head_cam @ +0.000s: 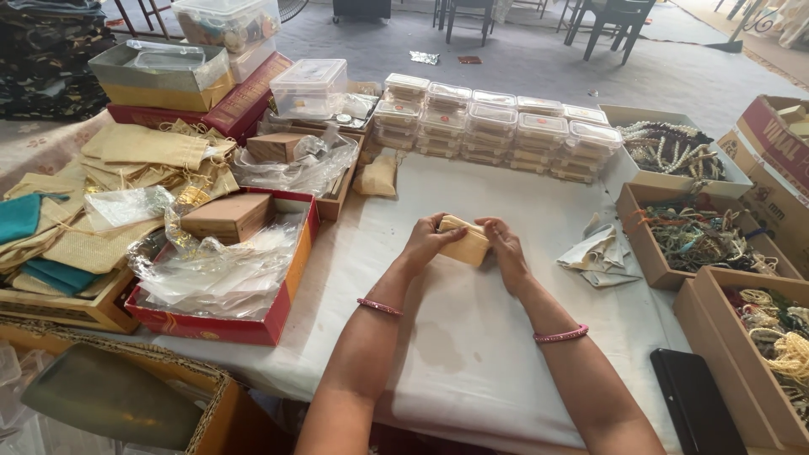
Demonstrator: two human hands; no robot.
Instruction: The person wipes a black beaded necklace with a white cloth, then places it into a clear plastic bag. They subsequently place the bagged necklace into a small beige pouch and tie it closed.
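Hands together over white cloth-covered table (pixel 472 354), gripping small pale yellow fabric pouch (pixel 465 243) between them. Left hand (pixel 428 240) pinching pouch's left end, right hand (pixel 507 253) clasping right end. Red cardboard tray (pixel 291 278) well left; stacked clear plastic boxes (pixel 497 126) beyond.

Pale tan little box (pixel 465 244) in the middle, over a white cloth on the bench (pixel 472 354). Pink bangles (pixel 560 335) on both wrists. Red tray (pixel 221 329) at left with gold trim, teal pouches (pixel 18 217) far left, beige jute bags (pixel 143 147) upper left, black case (pixel 695 404) lower right.
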